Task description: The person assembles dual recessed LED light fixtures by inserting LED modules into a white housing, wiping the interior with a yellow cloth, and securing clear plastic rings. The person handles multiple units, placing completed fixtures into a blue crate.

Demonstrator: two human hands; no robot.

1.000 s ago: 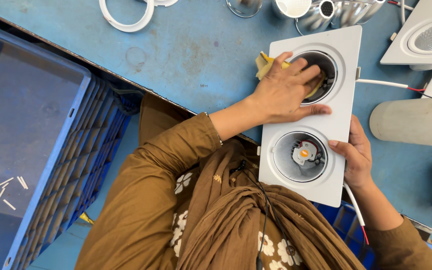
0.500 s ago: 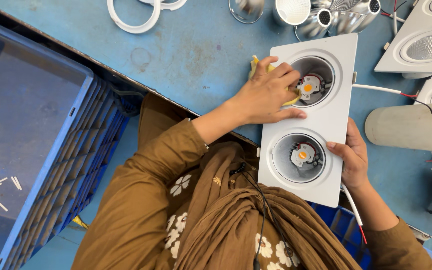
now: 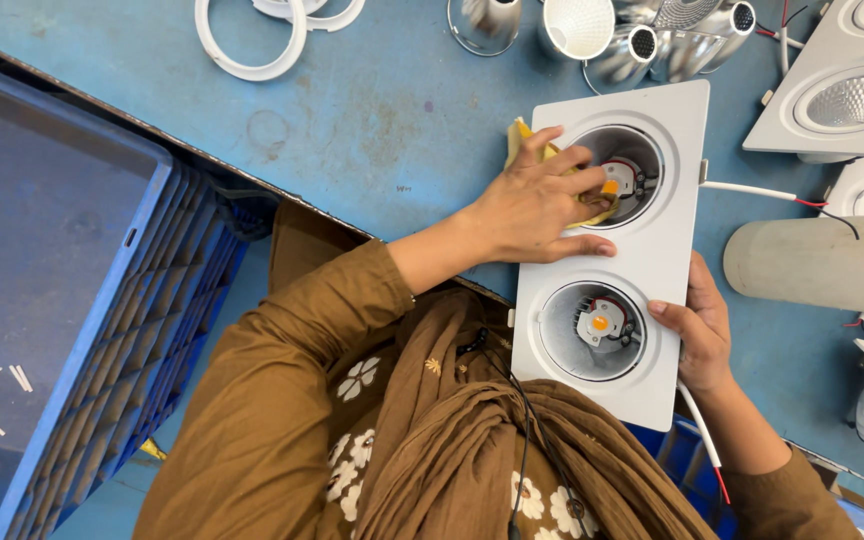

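A white twin-lamp housing lies face up on the blue desk, its long axis running from the near edge toward the far side, tilted slightly to the right. Both round wells open upward at the camera, each with an orange-centred light chip at its bottom.

The left hand comes in from the left and rests across the housing's left rim, fingers curled around a folded yellow cloth and pressing it into the left side of the far well; the thumb lies flat on the white face between the two wells. The right hand grips the housing's right edge beside the near well, fingers wrapped around the rim, steadying it. The far well lies directly under the left hand's fingertips, which is the nearer hand to it.

A blue crate sits at left. White rings, silver reflectors, more white housings and a pale cylinder crowd the far and right sides.
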